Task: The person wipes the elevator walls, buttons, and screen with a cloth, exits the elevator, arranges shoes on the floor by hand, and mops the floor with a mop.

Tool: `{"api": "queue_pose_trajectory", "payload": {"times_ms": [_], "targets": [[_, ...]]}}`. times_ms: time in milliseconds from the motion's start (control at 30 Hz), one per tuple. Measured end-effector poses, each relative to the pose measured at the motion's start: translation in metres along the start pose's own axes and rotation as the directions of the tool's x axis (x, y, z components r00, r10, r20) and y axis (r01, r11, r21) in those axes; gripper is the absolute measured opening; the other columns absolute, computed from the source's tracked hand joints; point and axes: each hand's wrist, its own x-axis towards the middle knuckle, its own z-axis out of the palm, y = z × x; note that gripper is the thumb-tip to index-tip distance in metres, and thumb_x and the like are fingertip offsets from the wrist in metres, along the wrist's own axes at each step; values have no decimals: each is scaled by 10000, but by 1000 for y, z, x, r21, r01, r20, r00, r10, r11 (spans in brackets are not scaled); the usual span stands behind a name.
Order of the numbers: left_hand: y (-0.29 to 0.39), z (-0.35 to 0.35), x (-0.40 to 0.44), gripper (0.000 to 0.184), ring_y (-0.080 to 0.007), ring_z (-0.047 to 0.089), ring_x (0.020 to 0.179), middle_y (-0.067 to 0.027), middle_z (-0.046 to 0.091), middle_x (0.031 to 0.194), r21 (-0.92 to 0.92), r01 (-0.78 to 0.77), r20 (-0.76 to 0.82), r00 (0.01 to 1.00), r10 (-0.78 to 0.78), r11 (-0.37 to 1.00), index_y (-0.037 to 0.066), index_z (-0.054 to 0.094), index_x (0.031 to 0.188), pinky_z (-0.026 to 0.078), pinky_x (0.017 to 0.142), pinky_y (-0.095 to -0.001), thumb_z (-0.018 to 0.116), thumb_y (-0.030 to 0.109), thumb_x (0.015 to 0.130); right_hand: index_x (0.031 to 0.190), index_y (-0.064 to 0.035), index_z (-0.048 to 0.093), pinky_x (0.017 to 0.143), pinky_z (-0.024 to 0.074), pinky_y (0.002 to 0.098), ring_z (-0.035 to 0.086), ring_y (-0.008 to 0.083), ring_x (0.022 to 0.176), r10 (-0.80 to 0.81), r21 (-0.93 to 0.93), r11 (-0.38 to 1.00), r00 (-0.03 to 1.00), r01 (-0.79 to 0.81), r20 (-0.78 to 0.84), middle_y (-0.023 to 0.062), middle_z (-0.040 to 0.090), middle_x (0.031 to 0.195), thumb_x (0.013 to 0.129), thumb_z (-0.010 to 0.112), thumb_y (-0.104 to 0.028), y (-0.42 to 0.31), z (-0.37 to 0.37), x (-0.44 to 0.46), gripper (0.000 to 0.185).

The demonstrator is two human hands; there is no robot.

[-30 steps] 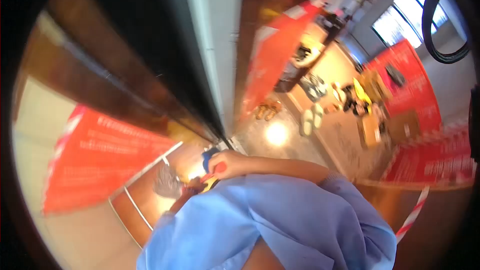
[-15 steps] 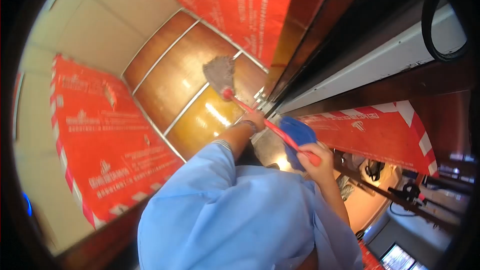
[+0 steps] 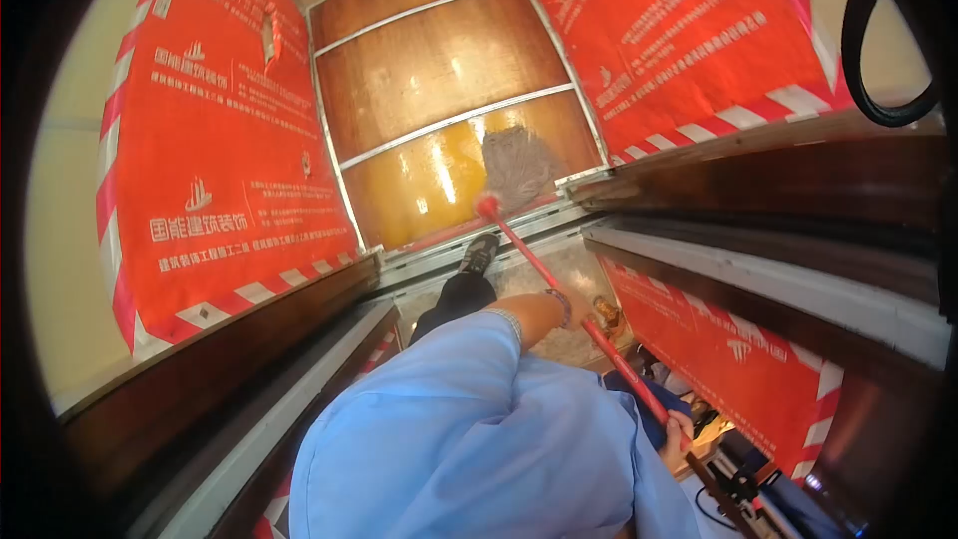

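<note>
A mop with a red handle [image 3: 624,367] runs slantwise across the head view. Its grey, wet-looking mop head [image 3: 519,170] lies spread on the brown floor panel, at the corner by the metal threshold [image 3: 539,220]. Partway along the handle, my left hand [image 3: 571,307] is closed round it, with a bracelet on the wrist. My right hand [image 3: 679,436] grips the handle's near end, low on the right. Light blue sleeves cover part of my arms.
Red printed protective sheets with striped edges cover the left wall [image 3: 230,130] and the right wall [image 3: 659,40]. Dark door frames [image 3: 738,190] stand close on both sides. My shoe [image 3: 480,254] is at the threshold. Equipment [image 3: 738,469] stands at lower right.
The view has turned, bringing both walls and the doorway into sight. The mop head has come back toward the threshold's right corner. Both hands still hold the handle.
</note>
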Motion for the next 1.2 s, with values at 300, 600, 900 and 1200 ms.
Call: {"api": "queue_pose_trajectory", "payload": {"times_ms": [300,600,900,1200], "targets": [[-223,-31,-96,292,-363,627,1017,-204,657,1043,-260,550,-236,761,-605,794,85,700,1006,514,843,-462,619,254,782,978,17,650,866,432,265,570,133,930,-71,-27,994,835,102,546,57,637,967,852,634,-93,5,221,113,168],[-210,11,-198,382,-372,641,962,-237,664,1001,-561,534,-348,541,-766,632,30,693,983,507,853,-438,685,334,751,926,-33,677,776,476,296,618,198,842,-143,-44,856,317,516,938,105,646,884,748,715,-81,-60,313,116,189],[-70,90,-57,250,-375,534,1009,-193,590,992,-591,233,-691,346,-634,772,62,643,919,430,908,-437,717,248,771,886,-23,686,711,501,341,632,271,790,-334,14,697,307,717,891,125,659,826,693,718,-37,-74,99,84,197],[175,77,38,225,-352,521,1029,-142,580,961,-370,-19,-762,579,-291,929,79,644,877,437,867,-441,730,229,732,812,-51,694,563,430,336,555,262,594,-485,-238,452,460,860,743,123,601,708,604,714,-119,-112,-149,17,220]]}}
